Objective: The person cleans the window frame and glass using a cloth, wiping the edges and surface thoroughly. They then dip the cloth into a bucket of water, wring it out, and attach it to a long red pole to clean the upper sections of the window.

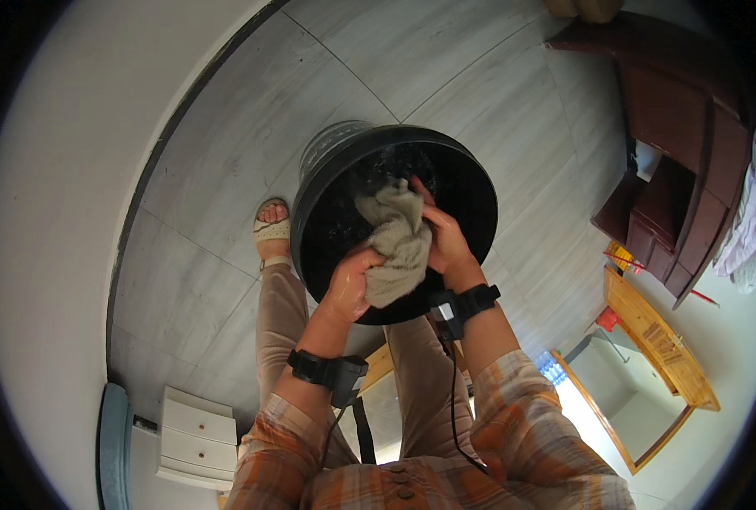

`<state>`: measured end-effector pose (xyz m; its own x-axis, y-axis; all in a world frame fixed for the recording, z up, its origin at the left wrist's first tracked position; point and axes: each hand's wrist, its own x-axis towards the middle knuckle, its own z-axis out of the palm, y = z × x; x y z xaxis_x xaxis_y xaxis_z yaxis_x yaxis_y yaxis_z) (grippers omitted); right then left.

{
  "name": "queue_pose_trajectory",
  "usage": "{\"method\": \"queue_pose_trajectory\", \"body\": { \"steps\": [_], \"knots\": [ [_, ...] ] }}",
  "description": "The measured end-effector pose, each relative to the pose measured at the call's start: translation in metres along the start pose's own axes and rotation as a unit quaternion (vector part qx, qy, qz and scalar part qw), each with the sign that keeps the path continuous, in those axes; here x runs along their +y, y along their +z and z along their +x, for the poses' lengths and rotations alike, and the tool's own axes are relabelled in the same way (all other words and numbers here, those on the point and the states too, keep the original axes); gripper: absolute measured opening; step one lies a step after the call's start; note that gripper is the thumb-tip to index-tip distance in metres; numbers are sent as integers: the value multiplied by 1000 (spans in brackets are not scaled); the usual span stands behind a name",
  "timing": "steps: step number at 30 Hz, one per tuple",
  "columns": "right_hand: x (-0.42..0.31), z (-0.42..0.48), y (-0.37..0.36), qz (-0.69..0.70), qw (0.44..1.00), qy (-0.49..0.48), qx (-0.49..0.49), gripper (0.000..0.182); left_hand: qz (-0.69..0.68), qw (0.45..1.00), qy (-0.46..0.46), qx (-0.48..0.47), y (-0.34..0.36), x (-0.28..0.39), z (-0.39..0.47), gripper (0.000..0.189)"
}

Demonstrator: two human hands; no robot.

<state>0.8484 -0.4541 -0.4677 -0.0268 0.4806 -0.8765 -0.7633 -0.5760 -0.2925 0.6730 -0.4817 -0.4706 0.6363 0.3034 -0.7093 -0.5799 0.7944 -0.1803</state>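
A wet-looking, bunched beige cloth (396, 245) is held between both hands above a round black basin (301, 223). My left hand (350, 280) grips its lower left side, thumb lying on the fabric, and the skin glistens with water. At the cloth's right side, my right hand (445, 236) holds on with the fingers partly spread toward the basin's middle. Glints at the far side inside the basin look like water. Beneath the basin, a ribbed grey round base (333, 137) shows at the upper left; what it is cannot be made out.
Grey floor tiles (225, 159) surround the basin, bounded by a white wall (65, 159) on the left. A dark red wooden cabinet (665, 121) stands at right, near an open wooden door (658, 338). A white drawer unit (198, 433) is at lower left. My sandalled foot (273, 229) is beside the basin.
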Motion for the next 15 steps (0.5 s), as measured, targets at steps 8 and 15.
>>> {"method": "queue_pose_trajectory", "body": {
  "steps": [8, 15],
  "knots": [
    [-11, -19, 15, -109, 979, -150, 89, 31, -87, 982, 136, 97, -6, 2, 22, 63],
    [24, -56, 33, -654, 696, -296, 19, 65, -56, 998, 17, -34, 19, -9, 9, 64]
  ]
}}
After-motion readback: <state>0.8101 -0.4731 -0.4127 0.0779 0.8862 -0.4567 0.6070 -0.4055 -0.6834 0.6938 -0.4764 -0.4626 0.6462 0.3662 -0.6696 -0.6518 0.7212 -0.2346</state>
